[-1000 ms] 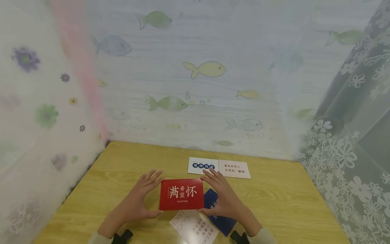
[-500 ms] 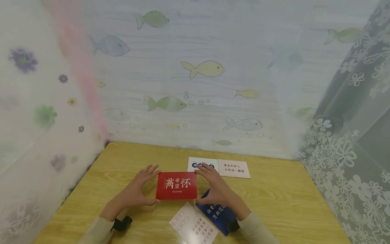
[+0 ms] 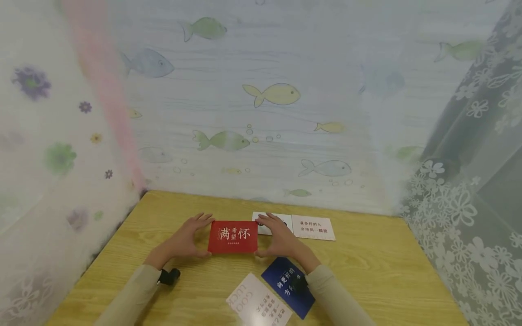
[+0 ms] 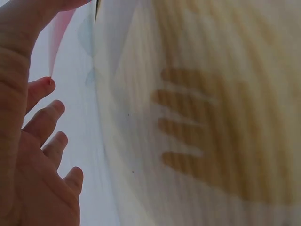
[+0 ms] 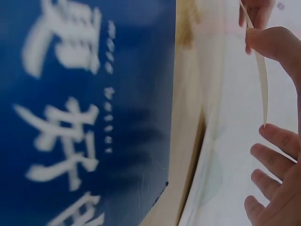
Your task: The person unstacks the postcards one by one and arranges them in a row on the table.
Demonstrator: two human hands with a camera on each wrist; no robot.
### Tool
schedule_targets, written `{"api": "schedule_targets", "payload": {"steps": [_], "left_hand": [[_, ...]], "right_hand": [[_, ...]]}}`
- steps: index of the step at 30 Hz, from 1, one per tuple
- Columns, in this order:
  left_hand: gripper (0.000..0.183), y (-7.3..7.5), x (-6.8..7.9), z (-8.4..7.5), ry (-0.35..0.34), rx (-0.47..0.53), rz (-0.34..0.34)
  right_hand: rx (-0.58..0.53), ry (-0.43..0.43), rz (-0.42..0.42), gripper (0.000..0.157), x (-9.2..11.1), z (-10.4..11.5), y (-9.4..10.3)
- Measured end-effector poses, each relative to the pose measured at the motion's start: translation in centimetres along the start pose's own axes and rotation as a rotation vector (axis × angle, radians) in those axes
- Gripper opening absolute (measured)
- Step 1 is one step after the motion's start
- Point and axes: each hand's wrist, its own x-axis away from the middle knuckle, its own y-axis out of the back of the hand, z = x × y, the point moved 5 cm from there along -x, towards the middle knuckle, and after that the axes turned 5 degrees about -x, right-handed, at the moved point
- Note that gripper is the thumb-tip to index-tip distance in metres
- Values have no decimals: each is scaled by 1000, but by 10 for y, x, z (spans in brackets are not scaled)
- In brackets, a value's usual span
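A red card [image 3: 233,237] with white Chinese characters is held between both hands, printed face toward the head camera. My left hand [image 3: 185,237] pinches its left side, forefinger at the upper corner and thumb at the lower one. On the opposite side my right hand [image 3: 281,237] grips it the same way. The right wrist view shows the card edge-on, a thin pale strip [image 5: 261,75] between thumb and forefinger, the other fingers spread. In the left wrist view the left hand [image 4: 42,155] spreads its fingers, and their shadow falls on the wooden table [image 4: 225,141].
Behind the right hand a white card [image 3: 287,217], partly covered, lies edge to edge with a pale pink card [image 3: 314,227]. Nearer the front are a dark blue card [image 3: 281,276], partly under the right wrist camera, and a tilted pale GOOD LUCK card [image 3: 258,301]. Fish-patterned cloth [image 3: 228,181] hangs behind.
Both hands have carried the red card away from the body and slightly left, toward the table's back. The blue card shows more fully, while the right hand now covers part of the white card.
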Motion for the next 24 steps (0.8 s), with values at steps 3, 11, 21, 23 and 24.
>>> {"api": "schedule_targets", "payload": {"steps": [3, 11, 21, 23, 24], "left_hand": [[101, -1, -8, 10, 47, -9, 50], [104, 1, -26, 34, 173, -36, 152], [106, 8, -41, 51, 293, 54, 232], [104, 9, -44, 54, 313, 70, 237], [103, 8, -45, 56, 324, 76, 243]], "right_hand": [[-34, -29, 30, 96, -9, -8, -2], [-60, -120, 60, 96, -33, -24, -9], [-80, -207, 95, 95, -56, -41, -15], [-85, -219, 104, 94, -59, -43, -15], [-91, -224, 103, 94, -60, -43, -15]]}}
